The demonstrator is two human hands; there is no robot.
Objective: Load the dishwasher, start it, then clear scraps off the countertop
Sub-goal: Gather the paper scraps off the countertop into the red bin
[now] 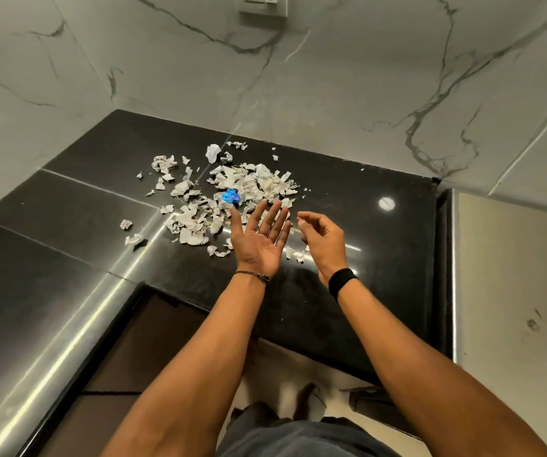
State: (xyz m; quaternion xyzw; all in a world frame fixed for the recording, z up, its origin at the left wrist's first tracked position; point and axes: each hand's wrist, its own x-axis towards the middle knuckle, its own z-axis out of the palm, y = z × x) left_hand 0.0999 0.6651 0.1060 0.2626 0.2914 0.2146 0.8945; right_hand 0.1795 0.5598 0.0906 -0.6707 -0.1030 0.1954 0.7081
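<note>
Left hand (259, 240) palm-up, right hand (324, 240) curled, over paper scraps (260, 183).

The desk (364, 258) is black polished stone, glossy and mirror-smooth. The scraps (255, 183) are matt, crumpled, torn paper; one blue scrap (230, 196) looks shiny like foil. The wall (331, 77) is smooth veined marble-look tile.

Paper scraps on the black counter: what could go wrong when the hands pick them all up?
1. Some paper scraps lie close to the front edge of the countertop, so a sweep might push them onto the floor.
2. The left hand is a flat, open palm; a big heap could slide off.
3. Tiny bits sit apart near the wall and may get missed.
</note>
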